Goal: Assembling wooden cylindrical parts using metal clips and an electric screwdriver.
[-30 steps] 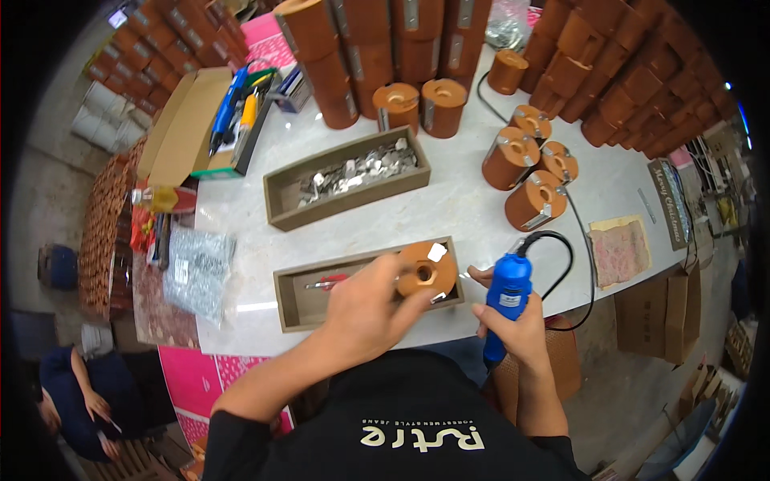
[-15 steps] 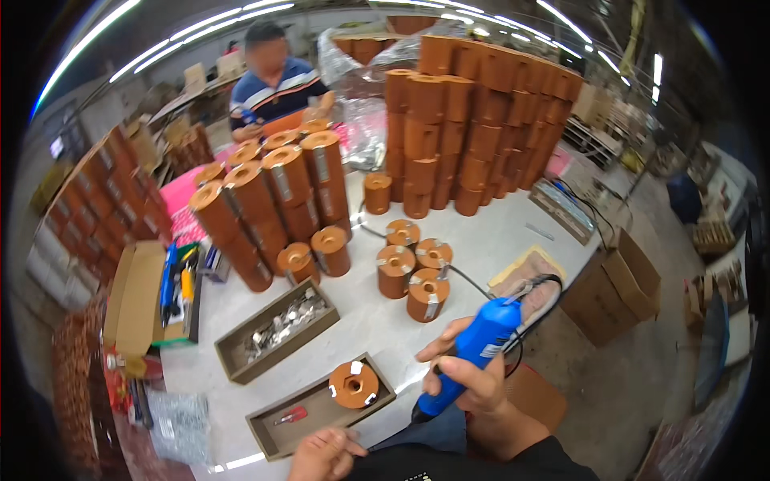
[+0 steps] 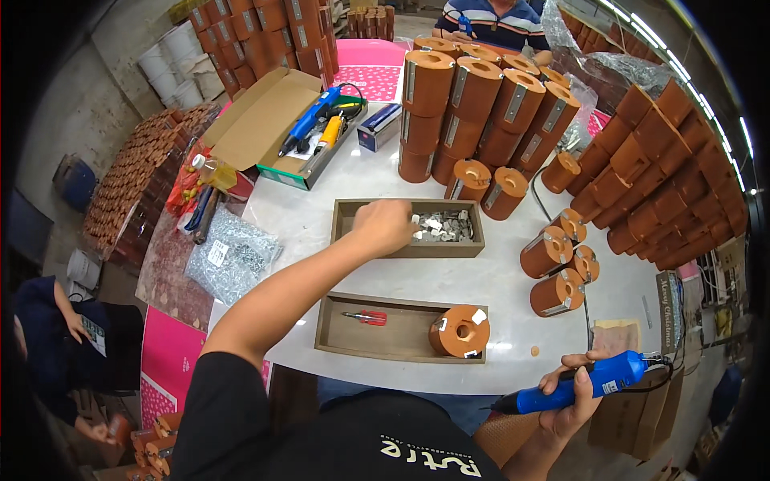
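My right hand (image 3: pixel 571 401) is wrapped round a blue electric screwdriver (image 3: pixel 615 373), its black tip pointing left over my lap. My left hand (image 3: pixel 387 226) is down in the far wooden tray (image 3: pixel 476 247), its fingers curled beside a heap of small metal pieces (image 3: pixel 443 228). Whether a piece is between those fingertips is hidden. In the nearer wooden tray (image 3: pixel 401 346) lies a small screwdriver with a red handle (image 3: pixel 370 317). At that tray's right end stands a brown cylinder (image 3: pixel 449 332) with a centre hole and small pale clips on its top.
Several cylinders (image 3: pixel 559 293) stand right of the trays, with taller stacks (image 3: pixel 427 88) behind. An open cardboard box (image 3: pixel 282 175) with tools lies back left, near a plastic bag of small parts (image 3: pixel 233 258). Another person (image 3: pixel 507 22) is across the table; someone else (image 3: pixel 48 345) is at far left.
My left hand has gone from the table's near edge into the tray of metal pieces. My right hand still holds the blue screwdriver, now turned nearly level. The view has swung left.
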Demonstrator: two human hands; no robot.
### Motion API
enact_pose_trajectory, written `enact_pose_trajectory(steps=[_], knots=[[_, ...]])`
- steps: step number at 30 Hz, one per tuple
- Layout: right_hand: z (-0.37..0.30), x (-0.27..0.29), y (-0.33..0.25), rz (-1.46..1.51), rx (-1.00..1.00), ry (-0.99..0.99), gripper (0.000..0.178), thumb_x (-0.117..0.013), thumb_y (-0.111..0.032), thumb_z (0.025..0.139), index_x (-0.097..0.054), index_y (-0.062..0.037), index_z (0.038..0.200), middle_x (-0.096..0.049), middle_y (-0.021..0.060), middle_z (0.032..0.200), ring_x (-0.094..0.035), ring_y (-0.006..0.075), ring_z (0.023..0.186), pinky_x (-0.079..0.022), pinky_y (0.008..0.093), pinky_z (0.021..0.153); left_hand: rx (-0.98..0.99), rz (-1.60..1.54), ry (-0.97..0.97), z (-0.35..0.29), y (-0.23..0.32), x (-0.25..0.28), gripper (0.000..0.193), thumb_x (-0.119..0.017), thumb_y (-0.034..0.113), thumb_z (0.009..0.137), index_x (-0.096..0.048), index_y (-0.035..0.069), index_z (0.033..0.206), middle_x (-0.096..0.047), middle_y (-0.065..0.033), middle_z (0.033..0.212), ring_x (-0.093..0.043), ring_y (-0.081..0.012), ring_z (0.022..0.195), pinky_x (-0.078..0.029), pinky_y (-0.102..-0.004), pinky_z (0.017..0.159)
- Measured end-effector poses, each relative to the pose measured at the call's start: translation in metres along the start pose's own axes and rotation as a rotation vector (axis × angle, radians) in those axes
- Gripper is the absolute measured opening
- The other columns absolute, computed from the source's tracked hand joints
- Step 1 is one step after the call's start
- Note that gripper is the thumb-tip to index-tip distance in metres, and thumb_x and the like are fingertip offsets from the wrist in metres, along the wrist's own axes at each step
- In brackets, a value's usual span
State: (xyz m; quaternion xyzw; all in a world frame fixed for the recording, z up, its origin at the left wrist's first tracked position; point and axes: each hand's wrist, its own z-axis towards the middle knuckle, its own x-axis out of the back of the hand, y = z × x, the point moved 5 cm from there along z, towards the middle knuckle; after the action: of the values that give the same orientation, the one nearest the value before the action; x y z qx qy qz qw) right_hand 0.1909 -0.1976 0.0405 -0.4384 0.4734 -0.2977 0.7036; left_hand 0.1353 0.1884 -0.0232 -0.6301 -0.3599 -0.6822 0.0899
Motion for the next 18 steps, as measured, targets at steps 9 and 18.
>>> enact_pose_trajectory(steps=[9,18], knots=[[-0.003,0.016,0.005,-0.029,-0.075,0.064,0.038,-0.062,-0.004,0.083,-0.046,-0.0013,0.117,-0.064,0.0193,0.090,-0.061,0.0220,0.054,-0.055,0.0311,0.051,-0.052,0.033,0.044,0.040,0.007,-0.040,0.018,-0.069,0.024,0.081,-0.070,0.008,0.087,-0.070,-0.0202,0.084,-0.068,-0.0376,0.086,-0.052,-0.0486,0.075],[-0.005,0.013,0.008,-0.067,-0.132,0.031,0.036,-0.063,-0.006,0.083,-0.046,-0.0022,0.115,-0.065,0.0185,0.087,-0.059,0.0207,0.051,-0.054,0.0318,0.051,-0.106,-0.200,0.219,0.027,0.010,-0.006,0.016,-0.070,0.020,0.082,-0.068,0.004,0.084,-0.066,-0.0148,0.072,-0.064,-0.0285,0.068,-0.049,-0.0411,0.063]])
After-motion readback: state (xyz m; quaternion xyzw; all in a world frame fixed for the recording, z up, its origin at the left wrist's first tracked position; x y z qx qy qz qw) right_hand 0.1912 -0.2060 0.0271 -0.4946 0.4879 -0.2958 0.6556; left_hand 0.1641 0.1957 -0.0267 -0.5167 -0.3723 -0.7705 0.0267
